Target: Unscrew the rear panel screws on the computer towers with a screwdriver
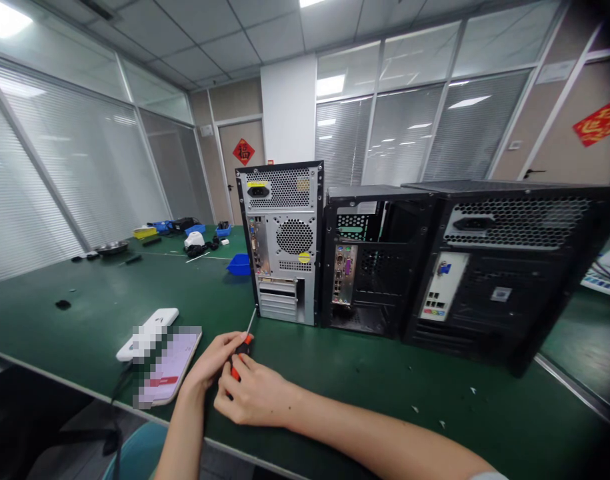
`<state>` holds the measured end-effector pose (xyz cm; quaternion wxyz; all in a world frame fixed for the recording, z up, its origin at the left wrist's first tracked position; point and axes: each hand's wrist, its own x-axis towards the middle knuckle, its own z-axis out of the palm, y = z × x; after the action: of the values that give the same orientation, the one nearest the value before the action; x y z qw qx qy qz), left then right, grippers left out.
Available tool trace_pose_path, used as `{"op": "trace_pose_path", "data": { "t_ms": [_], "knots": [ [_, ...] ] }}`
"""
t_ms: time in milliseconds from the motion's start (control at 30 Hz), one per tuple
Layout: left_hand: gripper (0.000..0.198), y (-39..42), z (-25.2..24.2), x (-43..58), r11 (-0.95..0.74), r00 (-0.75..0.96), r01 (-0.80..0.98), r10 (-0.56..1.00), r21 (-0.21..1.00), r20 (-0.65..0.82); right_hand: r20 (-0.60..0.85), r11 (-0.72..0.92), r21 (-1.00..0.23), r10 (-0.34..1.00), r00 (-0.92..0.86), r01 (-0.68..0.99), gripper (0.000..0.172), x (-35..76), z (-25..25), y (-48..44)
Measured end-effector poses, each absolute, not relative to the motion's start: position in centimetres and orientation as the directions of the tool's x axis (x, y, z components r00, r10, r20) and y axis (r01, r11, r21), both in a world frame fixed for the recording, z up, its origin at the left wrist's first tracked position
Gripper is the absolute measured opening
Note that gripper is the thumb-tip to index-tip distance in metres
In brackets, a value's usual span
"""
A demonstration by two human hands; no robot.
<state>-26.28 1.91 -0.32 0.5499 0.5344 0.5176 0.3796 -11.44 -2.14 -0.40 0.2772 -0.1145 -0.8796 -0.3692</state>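
Observation:
My right hand (pixel 255 395) and my left hand (pixel 212 363) are both closed round the red-and-black handle of a screwdriver (pixel 243 349), low on the green table (pixel 85 313). Its thin shaft points up toward the bottom left corner of a silver computer case (pixel 282 243), which stands upright with its rear panel facing me. Two black computer cases stand to its right: the nearer one (pixel 372 257) is open at the back, the far one (pixel 505 267) is larger.
A phone (pixel 172 365) and a white power bank (pixel 147 333) lie left of my hands, with a cable hanging over the table's front edge. A blue bin (pixel 239 265), tools and small trays sit at the far left end. Small screws lie at the front right.

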Motion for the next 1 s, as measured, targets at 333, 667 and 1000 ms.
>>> {"op": "trace_pose_path", "data": {
  "t_ms": [333,667,1000],
  "knots": [
    [0.041,1.72,-0.68,-26.31,0.229,0.2,-0.027,0.955,0.973,-0.219,0.613,0.674,0.588,-0.011,-0.79,0.447,0.01,-12.01,-0.64,-1.88],
    [0.039,1.43,-0.41,-26.22,0.26,0.181,-0.102,0.954,0.96,-0.239,0.671,0.663,0.565,-0.022,-0.741,0.491,0.008,-12.15,-0.35,-2.15],
    [0.032,1.12,0.18,-26.06,0.287,0.16,-0.117,0.95,0.951,-0.267,0.702,0.662,0.547,-0.029,-0.711,0.513,0.009,-12.3,0.01,-2.28]
  ]
}}
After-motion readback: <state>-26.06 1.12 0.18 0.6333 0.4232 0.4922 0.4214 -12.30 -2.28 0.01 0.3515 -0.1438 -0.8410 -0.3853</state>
